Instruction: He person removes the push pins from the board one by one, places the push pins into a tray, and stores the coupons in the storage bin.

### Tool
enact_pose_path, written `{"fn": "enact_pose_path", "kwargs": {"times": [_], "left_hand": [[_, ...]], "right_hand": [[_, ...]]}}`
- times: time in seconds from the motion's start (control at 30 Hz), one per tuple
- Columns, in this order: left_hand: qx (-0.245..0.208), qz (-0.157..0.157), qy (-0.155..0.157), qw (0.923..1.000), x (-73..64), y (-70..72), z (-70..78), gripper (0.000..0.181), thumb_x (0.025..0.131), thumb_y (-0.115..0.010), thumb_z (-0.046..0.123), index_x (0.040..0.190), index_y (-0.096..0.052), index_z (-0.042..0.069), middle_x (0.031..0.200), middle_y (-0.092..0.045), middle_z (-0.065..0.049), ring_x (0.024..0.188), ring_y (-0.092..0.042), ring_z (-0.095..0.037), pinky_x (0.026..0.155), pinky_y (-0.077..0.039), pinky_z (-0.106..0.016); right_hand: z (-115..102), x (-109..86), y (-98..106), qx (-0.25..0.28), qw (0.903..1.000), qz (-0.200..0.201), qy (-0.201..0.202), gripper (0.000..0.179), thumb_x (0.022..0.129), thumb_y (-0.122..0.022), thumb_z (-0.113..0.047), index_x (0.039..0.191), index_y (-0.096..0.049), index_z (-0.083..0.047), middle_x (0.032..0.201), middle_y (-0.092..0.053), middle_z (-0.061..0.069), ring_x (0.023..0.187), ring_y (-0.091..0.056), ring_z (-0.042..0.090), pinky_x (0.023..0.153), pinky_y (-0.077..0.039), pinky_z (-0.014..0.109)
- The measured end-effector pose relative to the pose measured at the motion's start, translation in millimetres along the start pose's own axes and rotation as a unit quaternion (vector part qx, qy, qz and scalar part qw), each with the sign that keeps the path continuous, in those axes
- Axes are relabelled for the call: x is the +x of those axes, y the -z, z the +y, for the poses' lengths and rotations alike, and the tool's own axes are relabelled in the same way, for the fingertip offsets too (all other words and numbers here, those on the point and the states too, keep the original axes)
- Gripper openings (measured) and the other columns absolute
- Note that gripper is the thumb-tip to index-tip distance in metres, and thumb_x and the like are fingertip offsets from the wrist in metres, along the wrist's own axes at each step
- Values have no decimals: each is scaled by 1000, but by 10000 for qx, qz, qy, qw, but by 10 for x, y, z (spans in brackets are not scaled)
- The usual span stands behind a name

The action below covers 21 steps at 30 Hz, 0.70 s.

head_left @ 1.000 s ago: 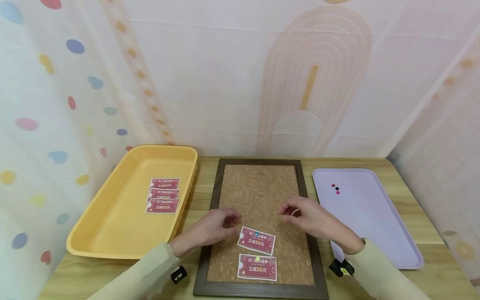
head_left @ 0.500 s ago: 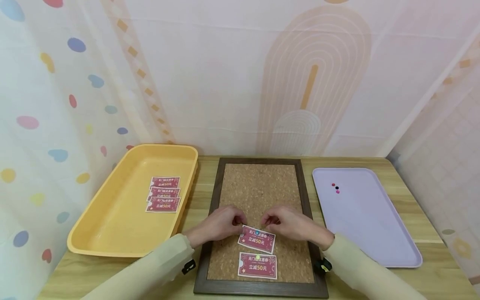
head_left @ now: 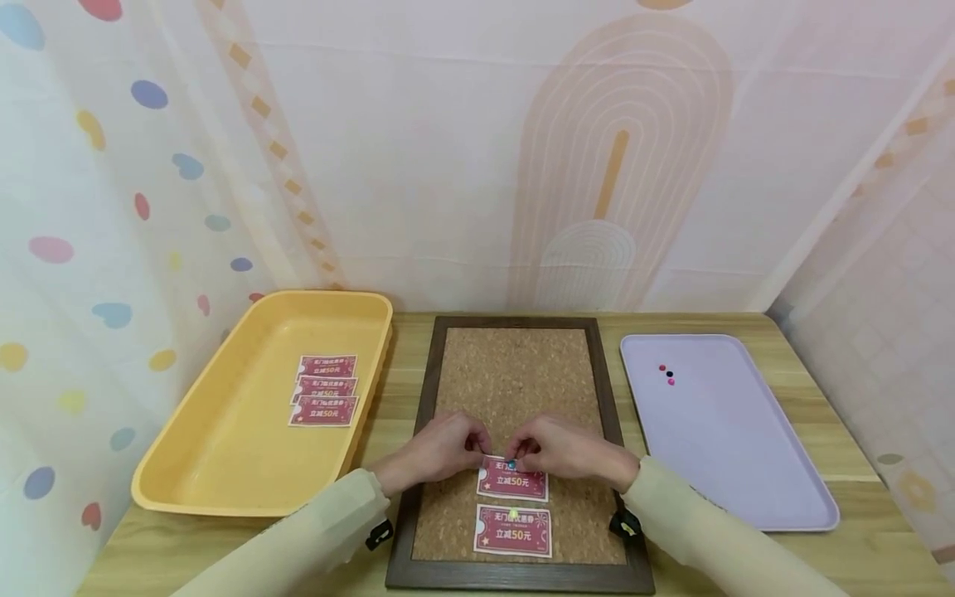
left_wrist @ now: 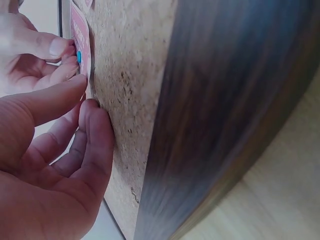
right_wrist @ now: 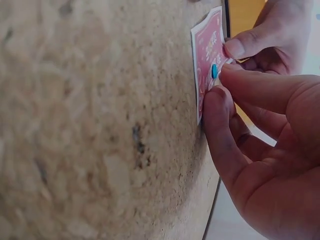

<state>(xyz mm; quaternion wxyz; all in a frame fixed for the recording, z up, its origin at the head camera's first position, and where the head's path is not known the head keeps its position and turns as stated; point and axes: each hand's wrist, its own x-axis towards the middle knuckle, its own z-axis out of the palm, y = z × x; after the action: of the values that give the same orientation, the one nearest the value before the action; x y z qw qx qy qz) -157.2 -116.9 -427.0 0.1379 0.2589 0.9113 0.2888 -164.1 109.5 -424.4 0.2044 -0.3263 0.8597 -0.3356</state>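
Note:
A red coupon [head_left: 511, 483] with a white border lies on the cork board [head_left: 515, 381], with a blue pushpin [right_wrist: 214, 71] near its top edge. My left hand [head_left: 453, 446] pinches its upper left corner between thumb and index finger, the other fingers curled against the cork. From the other side, my right hand [head_left: 564, 448] pinches the top edge, its thumb and index fingertips right beside the pin. A second coupon [head_left: 512, 535] lies level just below, held by a yellow-green pushpin [head_left: 513, 513].
To the left, a yellow tray [head_left: 224, 464] holds several overlapping coupons [head_left: 323, 412]. A lilac tray [head_left: 746, 448] on the right carries red, black and pink pushpins [head_left: 670, 375]. The board has a dark wooden frame [head_left: 522, 576].
Both hands have closed in on the upper coupon, the right moving left and down toward the pin. The coupon has turned from a slant to nearly level.

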Motion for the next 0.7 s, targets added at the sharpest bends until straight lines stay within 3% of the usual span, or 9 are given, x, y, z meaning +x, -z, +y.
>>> {"fn": "enact_pose_path", "kwargs": {"times": [0.3, 0.7], "left_hand": [[-260, 64, 115, 9996, 1, 7, -23, 7, 86, -80, 7, 84, -75, 12, 78, -68, 6, 71, -57, -7, 64, -47, -27], [-491, -49, 192, 9986, 20, 21, -43, 5, 85, -83, 7, 85, -78, 10, 76, -69, 8, 67, -57, -6, 61, -46, -24]], "right_hand": [[-25, 57, -30, -246, 9995, -19, -209, 10, 93, -74, -3, 93, -76, -12, 76, -65, -10, 66, -56, 3, 61, -47, 23], [-36, 60, -61, -191, 9995, 36, -244, 11, 92, -74, -1, 89, -75, -12, 73, -63, -10, 62, -54, 3, 57, -44, 21]]}}
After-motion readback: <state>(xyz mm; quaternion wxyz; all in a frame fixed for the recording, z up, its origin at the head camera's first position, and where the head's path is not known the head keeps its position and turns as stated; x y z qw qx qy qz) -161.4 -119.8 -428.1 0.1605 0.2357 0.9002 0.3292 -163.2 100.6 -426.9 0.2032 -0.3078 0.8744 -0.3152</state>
